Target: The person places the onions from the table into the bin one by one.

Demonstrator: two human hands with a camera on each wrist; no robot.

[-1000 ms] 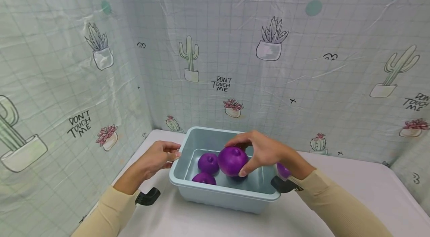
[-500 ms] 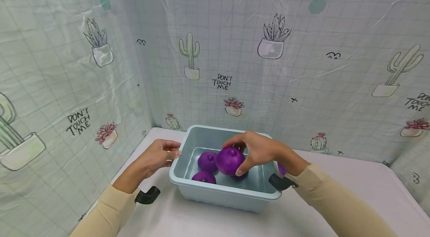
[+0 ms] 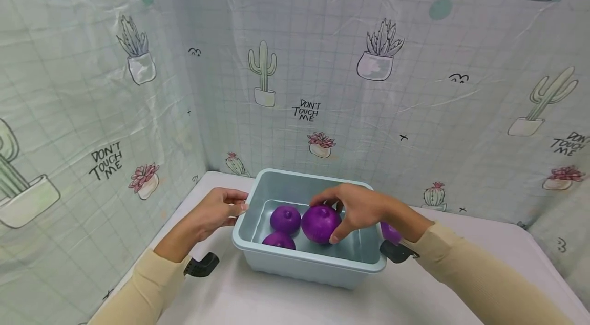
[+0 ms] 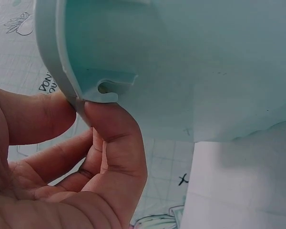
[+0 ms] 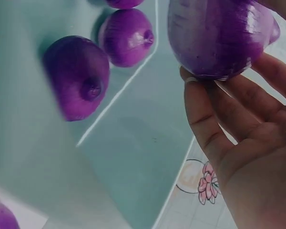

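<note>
A light blue plastic basin (image 3: pixel 304 261) stands on the table. My left hand (image 3: pixel 216 215) pinches its left rim, thumb on the outer edge and bent index finger underneath in the left wrist view. My right hand (image 3: pixel 361 207) grips a large purple onion (image 3: pixel 321 225) over the inside of the basin, thumb on the near side. Two more onions, one toward the back (image 3: pixel 285 220) and one by the near wall (image 3: pixel 278 240), lie left of it. The right wrist view shows a further onion (image 5: pixel 125 3) at its top edge, partly cut off.
Another purple onion (image 3: pixel 391 233) lies outside the basin on the right, partly behind my right wrist. The white table (image 3: pixel 479 258) extends to the right. A cactus-print sheet (image 3: pixel 332 69) hangs behind the basin and along the left side.
My right hand, holding the onion, has shifted slightly left, then back right and a little lower into the basin. The left hand keeps its pinch on the rim.
</note>
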